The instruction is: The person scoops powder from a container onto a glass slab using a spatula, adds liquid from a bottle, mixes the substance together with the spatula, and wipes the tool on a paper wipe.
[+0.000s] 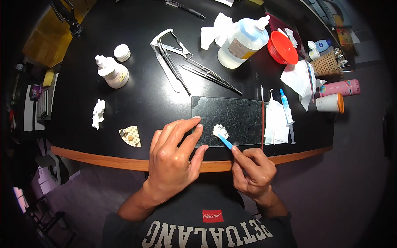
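Note:
My right hand (253, 170) grips a blue plastic spatula (225, 141), its tip in a small heap of white powdery or pasty material (221, 131). The heap sits on a scratched glass slab (244, 115) near the table's front edge. At the slab's left edge is my left hand (173, 153), holding nothing, its fingers apart and slightly bent. A thin brown-handled brush (262, 120) lies across the slab's right side. Beside it are a paper pad (276, 128) and a blue-tipped syringe (286, 108).
Behind the slab lie metal tweezers (213, 77) and a caliper (171, 43). A large liquid bottle (242, 43) and a red bowl (283, 47) stand at the back right. Leftward are a white dropper bottle (112, 73), a small jar (122, 53), crumpled tissue (98, 113) and a perforated wedge (130, 136).

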Demonstrator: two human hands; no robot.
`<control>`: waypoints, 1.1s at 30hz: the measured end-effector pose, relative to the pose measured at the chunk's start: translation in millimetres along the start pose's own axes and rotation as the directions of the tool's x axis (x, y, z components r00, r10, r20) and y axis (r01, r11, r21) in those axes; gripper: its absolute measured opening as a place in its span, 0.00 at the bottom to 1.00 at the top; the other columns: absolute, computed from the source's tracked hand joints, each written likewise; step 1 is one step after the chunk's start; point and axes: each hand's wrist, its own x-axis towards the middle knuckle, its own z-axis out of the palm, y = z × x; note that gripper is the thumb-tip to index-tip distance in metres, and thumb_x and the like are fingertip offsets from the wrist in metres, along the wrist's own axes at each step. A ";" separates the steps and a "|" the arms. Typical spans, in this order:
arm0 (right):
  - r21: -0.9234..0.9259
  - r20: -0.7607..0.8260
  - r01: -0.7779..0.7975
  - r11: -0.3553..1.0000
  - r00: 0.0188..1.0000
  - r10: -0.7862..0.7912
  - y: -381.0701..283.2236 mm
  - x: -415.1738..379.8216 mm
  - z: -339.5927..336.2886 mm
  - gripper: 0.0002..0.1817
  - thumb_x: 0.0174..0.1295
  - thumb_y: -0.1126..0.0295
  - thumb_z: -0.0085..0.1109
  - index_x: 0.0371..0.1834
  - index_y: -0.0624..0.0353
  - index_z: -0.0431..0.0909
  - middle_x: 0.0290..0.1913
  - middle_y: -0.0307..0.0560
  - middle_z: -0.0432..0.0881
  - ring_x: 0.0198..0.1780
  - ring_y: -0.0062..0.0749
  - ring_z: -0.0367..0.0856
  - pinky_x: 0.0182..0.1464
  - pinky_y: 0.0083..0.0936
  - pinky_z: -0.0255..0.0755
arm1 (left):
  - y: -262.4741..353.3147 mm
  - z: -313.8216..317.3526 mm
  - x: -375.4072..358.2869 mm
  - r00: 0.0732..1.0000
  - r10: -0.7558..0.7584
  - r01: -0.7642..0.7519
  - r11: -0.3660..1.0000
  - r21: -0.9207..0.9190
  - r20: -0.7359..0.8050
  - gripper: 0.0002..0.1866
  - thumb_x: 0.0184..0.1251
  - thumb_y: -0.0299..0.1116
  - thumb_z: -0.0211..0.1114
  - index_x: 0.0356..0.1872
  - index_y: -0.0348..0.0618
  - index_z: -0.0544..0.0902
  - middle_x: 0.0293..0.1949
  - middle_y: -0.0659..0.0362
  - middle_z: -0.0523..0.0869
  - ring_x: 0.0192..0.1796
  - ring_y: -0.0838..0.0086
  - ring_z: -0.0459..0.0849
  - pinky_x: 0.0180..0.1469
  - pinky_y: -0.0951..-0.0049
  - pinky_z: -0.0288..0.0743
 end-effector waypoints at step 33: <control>-0.037 -0.003 -0.030 0.999 1.000 0.030 1.2 -3.9 2.1 0.25 0.52 0.86 0.74 0.57 0.68 0.94 0.33 0.46 0.83 0.24 0.29 0.82 0.23 0.26 0.72 | 1.0 -0.6 -0.1 1.000 -0.013 0.013 1.000 -0.005 0.004 0.23 0.56 0.26 0.85 0.55 0.35 0.93 0.62 0.53 0.92 0.61 0.56 0.90 0.59 0.60 0.79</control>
